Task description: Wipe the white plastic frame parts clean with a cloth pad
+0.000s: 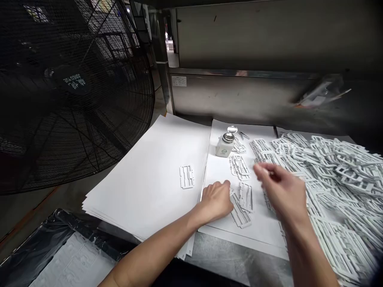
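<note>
My left hand [217,200] is closed low over the paper, its fingers curled at the upper end of a white plastic frame [241,217]; the fingertips are partly hidden. A second thin white frame [246,197] overlaps that one. To the right, my right hand [283,193] is raised with thumb and fingers pinched together, slightly blurred. Whatever may be between those fingers cannot be made out. Further back lies a small group of white frames [239,166]. One single frame [187,176] rests alone on the left paper stack [143,179].
A large heap of white frames [344,171] covers the right side. Behind stands a white pump bottle [225,145] with its lid raised, beside small nippers [244,136]. A big black fan [77,87] occupies the left. Below it sits a black-lined bin [60,223].
</note>
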Available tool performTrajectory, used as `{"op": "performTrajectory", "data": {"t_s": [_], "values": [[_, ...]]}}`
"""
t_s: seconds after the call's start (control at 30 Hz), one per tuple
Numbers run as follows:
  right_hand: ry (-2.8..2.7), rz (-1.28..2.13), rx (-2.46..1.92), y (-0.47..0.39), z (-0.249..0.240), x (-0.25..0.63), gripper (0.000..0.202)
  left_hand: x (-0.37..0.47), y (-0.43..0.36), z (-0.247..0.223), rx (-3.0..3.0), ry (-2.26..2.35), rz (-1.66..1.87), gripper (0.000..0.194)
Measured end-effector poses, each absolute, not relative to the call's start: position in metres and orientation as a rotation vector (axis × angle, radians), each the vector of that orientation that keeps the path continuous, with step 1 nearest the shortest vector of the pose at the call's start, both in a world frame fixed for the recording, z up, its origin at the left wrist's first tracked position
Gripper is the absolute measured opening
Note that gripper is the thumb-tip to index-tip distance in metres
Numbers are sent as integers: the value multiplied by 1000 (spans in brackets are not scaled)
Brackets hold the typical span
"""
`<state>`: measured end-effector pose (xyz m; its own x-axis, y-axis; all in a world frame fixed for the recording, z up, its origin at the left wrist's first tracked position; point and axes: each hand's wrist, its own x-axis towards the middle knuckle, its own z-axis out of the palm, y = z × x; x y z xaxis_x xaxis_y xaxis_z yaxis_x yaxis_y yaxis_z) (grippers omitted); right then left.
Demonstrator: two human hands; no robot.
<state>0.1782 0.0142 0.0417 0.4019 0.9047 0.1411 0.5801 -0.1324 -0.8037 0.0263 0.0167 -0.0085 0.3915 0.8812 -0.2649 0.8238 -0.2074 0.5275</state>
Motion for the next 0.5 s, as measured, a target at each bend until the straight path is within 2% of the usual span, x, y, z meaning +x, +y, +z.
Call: {"op": "performTrajectory", "data": {"t_s": [0.13, 0.27, 0.5], "values": [[-953, 685, -1864, -58, -13, 178, 44, 30, 24, -8, 2025, 1401, 125, 32], [-647, 828, -1699, -88, -54, 169, 52, 33, 28, -4, 1939, 1310, 152, 23], [-409, 1006, -1471, -88, -55, 169, 40, 26, 8, -15, 1523, 1198, 401, 24]]}}
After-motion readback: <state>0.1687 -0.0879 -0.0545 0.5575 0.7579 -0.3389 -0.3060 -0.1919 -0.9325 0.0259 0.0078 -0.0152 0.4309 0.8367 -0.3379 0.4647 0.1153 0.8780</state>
